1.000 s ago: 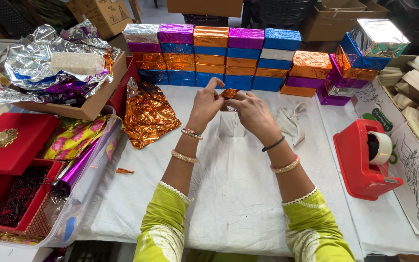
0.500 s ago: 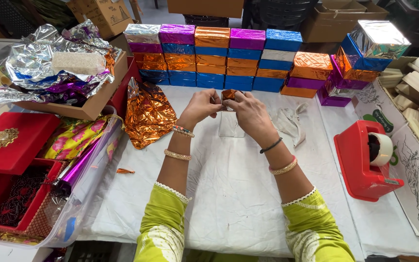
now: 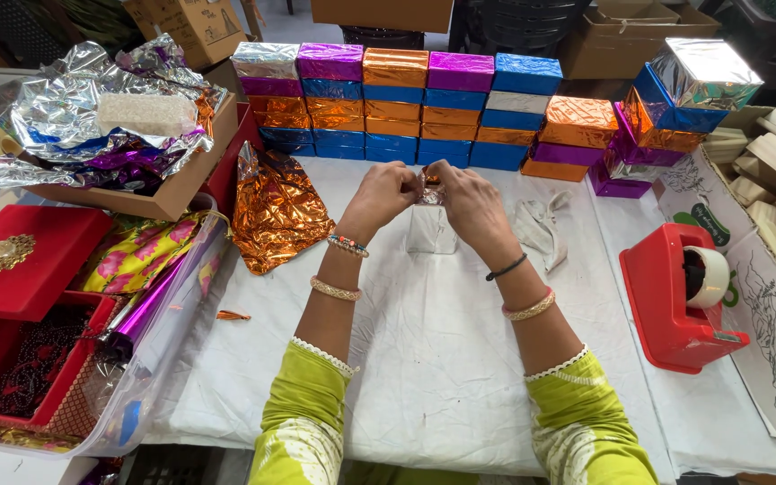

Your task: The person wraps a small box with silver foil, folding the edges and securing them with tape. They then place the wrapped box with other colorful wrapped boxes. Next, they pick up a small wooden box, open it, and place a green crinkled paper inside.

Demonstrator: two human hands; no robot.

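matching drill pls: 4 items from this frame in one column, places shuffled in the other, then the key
1. red tape dispenser
2. orange foil sheet
3. clear plastic pouch
4. stack of foil-wrapped boxes

A. back of the table, beyond the hands
B. hanging between the left hand and right hand
C. right side of the table
D. left of the left forearm, lying crumpled

Pairs: 1-C, 2-D, 3-B, 4-A

Both hands meet mid-table: left hand (image 3: 386,193), right hand (image 3: 464,199), small foil-wrapped piece (image 3: 430,188) pinched between them. Clear plastic bag (image 3: 430,229) hangs just below. Behind hands, wall of stacked foil-wrapped boxes (image 3: 397,108). Left of left hand, crumpled orange foil sheet (image 3: 278,211). Right of right hand, red tape dispenser (image 3: 680,296), well apart.
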